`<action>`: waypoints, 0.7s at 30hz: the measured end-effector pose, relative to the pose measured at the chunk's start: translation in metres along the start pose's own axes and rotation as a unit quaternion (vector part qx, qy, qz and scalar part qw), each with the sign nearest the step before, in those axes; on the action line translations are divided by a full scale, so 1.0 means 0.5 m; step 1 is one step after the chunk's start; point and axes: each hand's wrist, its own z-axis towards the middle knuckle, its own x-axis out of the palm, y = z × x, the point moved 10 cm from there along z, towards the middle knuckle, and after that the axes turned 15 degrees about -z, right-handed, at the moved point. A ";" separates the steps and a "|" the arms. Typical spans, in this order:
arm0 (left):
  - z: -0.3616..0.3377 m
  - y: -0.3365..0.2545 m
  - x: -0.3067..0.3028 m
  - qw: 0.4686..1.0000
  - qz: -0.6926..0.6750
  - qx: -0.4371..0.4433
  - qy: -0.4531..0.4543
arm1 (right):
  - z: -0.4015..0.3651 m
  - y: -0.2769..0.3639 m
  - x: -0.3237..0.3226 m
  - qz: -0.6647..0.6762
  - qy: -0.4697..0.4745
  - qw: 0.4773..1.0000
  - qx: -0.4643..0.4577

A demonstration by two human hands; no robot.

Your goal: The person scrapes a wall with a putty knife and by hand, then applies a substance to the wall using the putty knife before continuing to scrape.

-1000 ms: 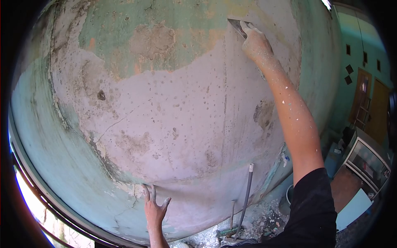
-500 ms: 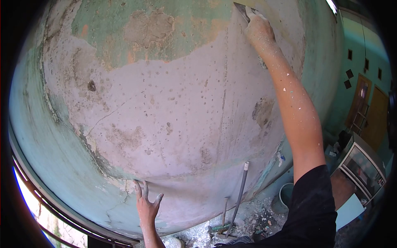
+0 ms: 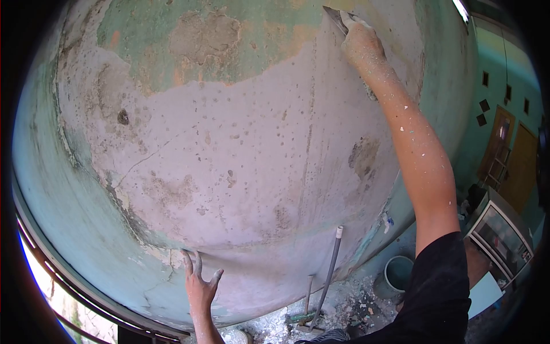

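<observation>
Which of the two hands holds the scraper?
The right hand, raised high, grips the scraper; the left hand, open and lower down, holds no tool.

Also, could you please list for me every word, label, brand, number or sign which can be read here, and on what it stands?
Readable text: none.
Scraper in the right hand: no marking can be made out.
Wall: stains, cracks and peeled paint, no lettering to be seen.
Bucket: no label visible.
Glass-fronted unit: the things behind its glass are too small and blurred to read.
</observation>
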 end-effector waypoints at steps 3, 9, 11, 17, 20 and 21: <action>-0.005 0.008 0.007 1.000 0.006 0.000 0.010 | -0.013 0.000 -0.002 0.001 -0.013 1.000 -0.001; 0.000 0.008 0.004 1.000 -0.008 -0.001 0.009 | -0.010 0.010 -0.012 -0.001 -0.013 1.000 0.002; -0.004 0.010 0.005 1.000 -0.010 0.004 0.007 | -0.020 0.008 -0.012 -0.010 -0.004 1.000 -0.004; -0.005 0.006 0.006 1.000 -0.001 0.001 0.017 | -0.007 0.021 -0.013 0.013 0.007 1.000 0.003; -0.002 0.010 0.000 1.000 -0.006 0.007 0.002 | -0.013 0.024 -0.027 0.014 0.029 0.999 0.022; -0.003 0.007 0.001 1.000 0.002 0.008 0.006 | -0.013 0.028 -0.024 0.014 0.054 0.998 0.030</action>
